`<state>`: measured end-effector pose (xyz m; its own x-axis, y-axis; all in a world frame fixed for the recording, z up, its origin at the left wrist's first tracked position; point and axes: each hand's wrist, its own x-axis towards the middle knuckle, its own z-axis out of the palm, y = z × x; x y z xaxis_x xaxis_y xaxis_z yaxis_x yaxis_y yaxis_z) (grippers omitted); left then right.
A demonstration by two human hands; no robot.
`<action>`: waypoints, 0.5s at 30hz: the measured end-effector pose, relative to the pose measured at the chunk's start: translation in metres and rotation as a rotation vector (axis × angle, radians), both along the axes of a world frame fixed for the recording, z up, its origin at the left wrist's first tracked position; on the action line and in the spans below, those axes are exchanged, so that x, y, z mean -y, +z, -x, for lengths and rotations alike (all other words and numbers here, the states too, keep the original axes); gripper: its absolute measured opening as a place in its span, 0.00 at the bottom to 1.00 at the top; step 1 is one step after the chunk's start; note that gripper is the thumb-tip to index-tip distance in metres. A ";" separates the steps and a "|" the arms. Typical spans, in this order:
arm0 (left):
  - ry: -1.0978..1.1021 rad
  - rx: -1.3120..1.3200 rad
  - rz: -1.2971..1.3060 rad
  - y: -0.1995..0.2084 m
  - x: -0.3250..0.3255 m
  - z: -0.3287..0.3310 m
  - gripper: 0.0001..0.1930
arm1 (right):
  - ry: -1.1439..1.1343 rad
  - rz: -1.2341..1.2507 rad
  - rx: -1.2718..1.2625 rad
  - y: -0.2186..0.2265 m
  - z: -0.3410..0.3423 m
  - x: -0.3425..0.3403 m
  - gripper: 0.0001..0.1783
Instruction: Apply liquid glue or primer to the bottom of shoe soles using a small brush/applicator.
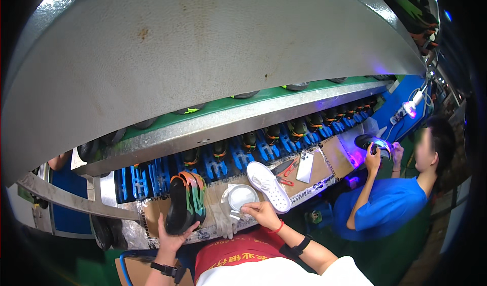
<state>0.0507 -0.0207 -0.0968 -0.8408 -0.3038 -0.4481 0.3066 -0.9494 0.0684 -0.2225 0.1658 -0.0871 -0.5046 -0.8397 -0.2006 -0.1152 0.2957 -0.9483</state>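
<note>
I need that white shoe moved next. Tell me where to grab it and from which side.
Grip the white shoe across its narrow middle, coming from above. It lies sole up and slanted on the cardboard-covered bench, so both long edges look free. The right hand, beside the round white container, is nearest.

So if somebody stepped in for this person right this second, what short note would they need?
Left hand: grips a black shoe with a multicoloured sole, sole facing up, over the bench.
Right hand: fingers on a small brush-like tool, hard to make out, at the white dish.
White shoe lies sole up to the right, with red-handled scissors and a phone beyond it.
Done: shoe picked up. Left: whatever the dish is for; sole shows no visible coating yet.
</note>
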 end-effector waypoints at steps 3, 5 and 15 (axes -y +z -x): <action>0.189 -0.149 -0.248 -0.010 -0.014 0.002 0.34 | 0.006 0.002 0.005 0.004 -0.005 -0.001 0.15; 0.137 -0.229 -0.207 0.003 -0.024 0.005 0.34 | 0.016 -0.015 -0.021 0.013 -0.006 -0.002 0.15; -0.053 0.407 1.506 0.088 -0.035 0.025 0.36 | 0.029 0.206 0.077 0.081 0.002 0.009 0.09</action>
